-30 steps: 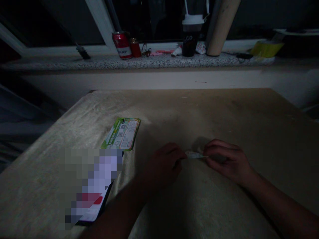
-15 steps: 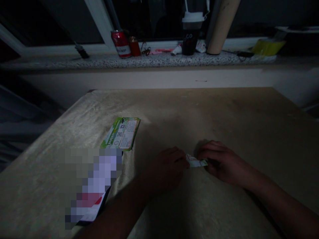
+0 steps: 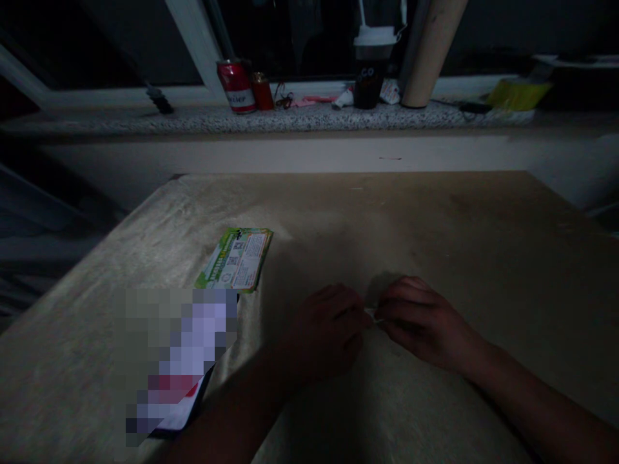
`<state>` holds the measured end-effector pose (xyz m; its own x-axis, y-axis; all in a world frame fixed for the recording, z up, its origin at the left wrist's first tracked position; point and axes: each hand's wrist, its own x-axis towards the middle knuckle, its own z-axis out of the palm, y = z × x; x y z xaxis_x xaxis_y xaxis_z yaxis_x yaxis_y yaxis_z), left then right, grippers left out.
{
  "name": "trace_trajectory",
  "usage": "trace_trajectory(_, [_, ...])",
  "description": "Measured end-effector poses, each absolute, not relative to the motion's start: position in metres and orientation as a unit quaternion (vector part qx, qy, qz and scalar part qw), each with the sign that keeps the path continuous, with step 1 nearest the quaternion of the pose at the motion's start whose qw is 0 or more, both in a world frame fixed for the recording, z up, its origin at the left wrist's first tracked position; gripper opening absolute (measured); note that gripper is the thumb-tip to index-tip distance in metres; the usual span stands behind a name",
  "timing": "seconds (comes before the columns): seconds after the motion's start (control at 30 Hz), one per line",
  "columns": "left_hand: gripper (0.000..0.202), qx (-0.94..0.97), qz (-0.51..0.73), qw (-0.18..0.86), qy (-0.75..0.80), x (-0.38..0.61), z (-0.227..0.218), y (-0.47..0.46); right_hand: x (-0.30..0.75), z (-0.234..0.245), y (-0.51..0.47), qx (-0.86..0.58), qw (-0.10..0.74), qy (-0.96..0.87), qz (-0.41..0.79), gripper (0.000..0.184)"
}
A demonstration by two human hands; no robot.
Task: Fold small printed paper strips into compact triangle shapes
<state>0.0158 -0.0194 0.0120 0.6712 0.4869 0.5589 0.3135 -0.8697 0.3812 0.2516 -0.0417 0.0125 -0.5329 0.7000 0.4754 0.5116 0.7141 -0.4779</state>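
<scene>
Between my two hands, low over the table, is a small folded piece of printed paper (image 3: 370, 312), mostly covered by the fingers. My left hand (image 3: 333, 325) is closed, its fingertips pinching the paper's left end. From the other side my right hand (image 3: 418, 316) pinches the right end between thumb and fingers. Only a pale sliver shows in the narrow gap. To the left lies a stack of green and white printed leaflets (image 3: 249, 261). A phone (image 3: 174, 419) with a blurred-out screen rests in front of the leaflets, beside my left forearm.
The table (image 3: 435, 225) stands against a wall under a speckled stone windowsill (image 3: 290, 120). On the sill are a red can (image 3: 236, 87), an orange-red lighter-like container (image 3: 262, 93), a dark lidded cup (image 3: 368, 77), a cardboard tube (image 3: 430, 58) and a yellow item (image 3: 520, 95).
My right hand has moved left, closer to my left hand. Less of the paper shows between them now. The leaflets and phone have stayed put.
</scene>
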Motion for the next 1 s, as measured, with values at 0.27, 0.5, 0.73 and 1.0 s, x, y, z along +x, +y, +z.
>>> trace_trajectory(0.27, [0.009,0.900,0.328,0.144,0.249,0.0125,0.0125,-0.0142,0.2561,0.0110,-0.0437,-0.351,0.328,-0.874,0.077,0.008])
trace_trajectory(0.5, [0.010,0.906,0.291,0.176,0.251,0.0151,0.0093,-0.0167,0.2492,0.0079,-0.0463,-0.337,0.334,-0.877,0.077,0.011])
trace_trajectory(0.73, [0.030,0.893,0.291,0.200,0.281,0.0132,0.0112,-0.0184,0.2522,0.0096,-0.0448,-0.311,0.393,-0.858,0.116,0.013])
trace_trajectory(1.0, [0.009,0.903,0.328,0.149,0.236,0.0161,0.0090,-0.0181,0.2484,0.0027,-0.0428,-0.309,0.423,-0.833,0.177,0.011])
